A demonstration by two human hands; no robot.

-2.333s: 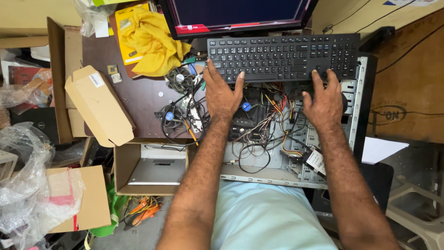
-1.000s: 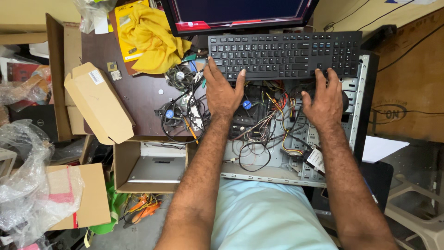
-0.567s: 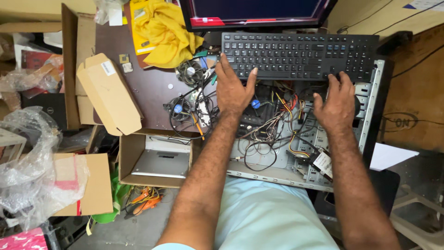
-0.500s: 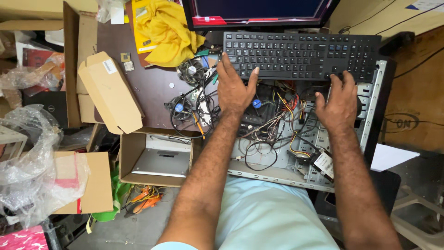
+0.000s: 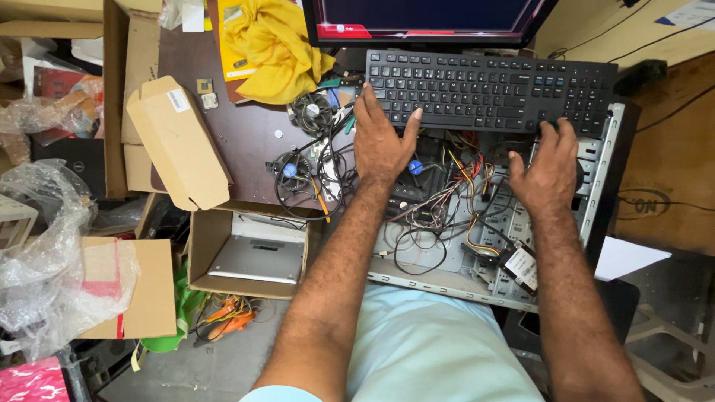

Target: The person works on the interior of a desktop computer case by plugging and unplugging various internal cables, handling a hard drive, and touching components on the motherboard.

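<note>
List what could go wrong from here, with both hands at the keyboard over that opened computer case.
The keyboard lies partly across the open case, so pressing by the left hand or right hand could tip it. Either wrist might snag the loose wires underneath. The cardboard box overhangs the desk edge and could fall.

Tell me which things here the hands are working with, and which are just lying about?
In use:
left hand and right hand on the black keyboard
open computer case beneath it
monitor

Lying about:
yellow cloth
cardboard box
plastic wrap
loose fan
</note>
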